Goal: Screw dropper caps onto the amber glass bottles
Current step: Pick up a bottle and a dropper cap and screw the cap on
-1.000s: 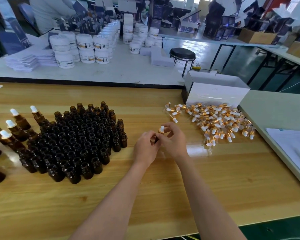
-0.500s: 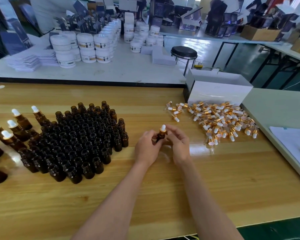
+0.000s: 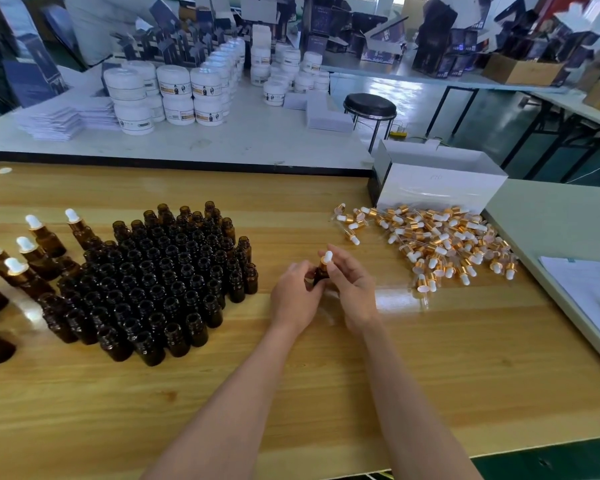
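Head view: at frame centre, the left hand [image 3: 297,296] curls its fingers round an amber bottle [image 3: 320,276], held upright with its long axis near vertical. The right hand [image 3: 353,289] pinches the dropper cap [image 3: 326,258] on the neck, its white bulb pointing up. Open bottles [image 3: 167,278] stand at centre left on the wooden table [image 3: 430,375]. Loose caps [image 3: 430,240] lie at centre right.

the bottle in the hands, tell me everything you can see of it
The amber glass bottle is small, dark brown and upright, its body mostly hidden by the left hand gripping it. A dropper cap sits on its neck: gold collar, white bulb on top, pinched by the right hand. It is low over or on the wooden table, between the uncapped bottles and the loose cap pile.
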